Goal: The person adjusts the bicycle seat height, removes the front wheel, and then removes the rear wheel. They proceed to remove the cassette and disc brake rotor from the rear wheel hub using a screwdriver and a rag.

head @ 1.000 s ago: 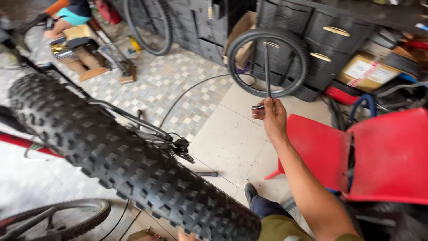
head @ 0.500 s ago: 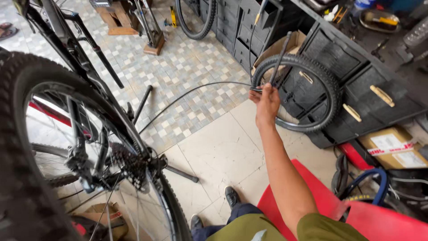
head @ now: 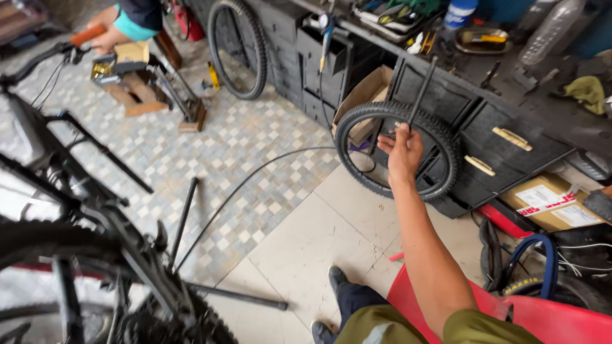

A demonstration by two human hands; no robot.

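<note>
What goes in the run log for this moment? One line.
right hand: grips black cable and thin rod | left hand: not in view | small tyre: leans on drawers | cable runs to bike

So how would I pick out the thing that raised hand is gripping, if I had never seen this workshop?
Find the long black cabinet with brass drawer handles along the right wall, then the small black knobbly tyre leaning against it. In front of that tyre the right hand grips a thin straight black rod that slants up toward the worktop. Unlike the curved black cable trailing over the floor, it is rigid and held aloft.
</note>
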